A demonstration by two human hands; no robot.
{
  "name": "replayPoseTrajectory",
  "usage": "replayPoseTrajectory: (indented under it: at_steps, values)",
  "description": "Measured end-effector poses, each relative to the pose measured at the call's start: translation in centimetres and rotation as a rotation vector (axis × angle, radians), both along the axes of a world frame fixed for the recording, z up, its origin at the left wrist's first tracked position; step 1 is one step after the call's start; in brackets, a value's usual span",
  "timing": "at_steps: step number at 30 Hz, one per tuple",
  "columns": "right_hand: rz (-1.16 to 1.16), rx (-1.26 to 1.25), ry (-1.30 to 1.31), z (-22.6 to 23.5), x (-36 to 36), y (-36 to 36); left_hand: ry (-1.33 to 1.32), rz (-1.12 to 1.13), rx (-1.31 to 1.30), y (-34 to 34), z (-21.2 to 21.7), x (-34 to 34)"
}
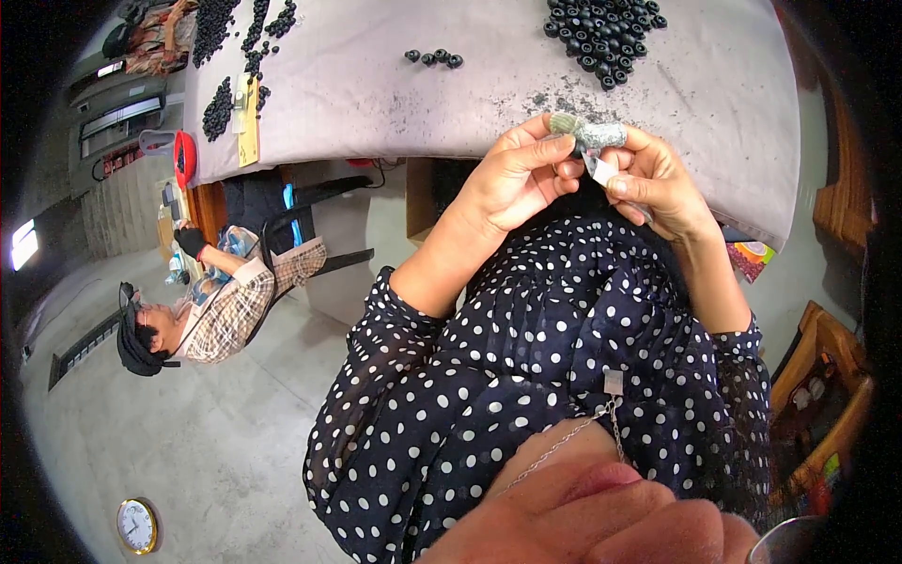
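Observation:
Both my hands meet over the table's near edge, fingertips almost touching. My left hand [517,183] pinches a small black part [581,150], mostly hidden by the fingers. A greenish cover wraps its index fingertip. My right hand [662,183] is closed on a slim tool with a pale, flat end [601,171] that points at the black part; I cannot make out its exact kind. Grey wrapping covers the right index finger. Black crumbs [554,101] lie scattered on the cloth just beyond my fingers.
A grey-white cloth covers the table [376,113]. Round black parts form a large pile [606,38] at the far right and a short row [434,58] in the middle. Smaller black pieces [218,108] lie left, beside a yellow strip [248,132]. A person [225,310] works at the left.

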State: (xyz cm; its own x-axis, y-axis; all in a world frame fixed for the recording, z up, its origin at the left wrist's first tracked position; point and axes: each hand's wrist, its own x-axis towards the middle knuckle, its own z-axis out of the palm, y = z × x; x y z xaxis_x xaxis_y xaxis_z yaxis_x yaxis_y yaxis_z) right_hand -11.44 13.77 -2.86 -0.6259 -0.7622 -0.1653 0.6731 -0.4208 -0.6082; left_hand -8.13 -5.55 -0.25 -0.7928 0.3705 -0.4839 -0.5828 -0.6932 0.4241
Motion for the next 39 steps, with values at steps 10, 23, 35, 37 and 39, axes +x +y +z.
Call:
replayPoseTrajectory:
  at_steps: [10, 23, 35, 37, 39]
  values:
    - [0.014, -0.031, -0.005, -0.25, -0.02, 0.05, 0.015, -0.003, -0.041, 0.13, 0.01, -0.07]
    - [0.001, -0.027, -0.011, -0.05, 0.04, 0.05, 0.001, -0.006, 0.034, 0.04, -0.41, 0.09]
    - [0.021, 0.019, -0.002, -0.39, -0.04, 0.09, 0.016, -0.047, 0.104, -0.2, -0.06, 0.03]
    - [0.028, 0.021, -0.009, -0.59, -0.02, 0.15, 0.029, -0.053, 0.098, -0.2, -0.28, -0.03]
    - [0.01, 0.037, 0.006, -0.83, 0.11, 0.11, 0.018, -0.044, 0.113, -0.17, -0.34, 0.05]
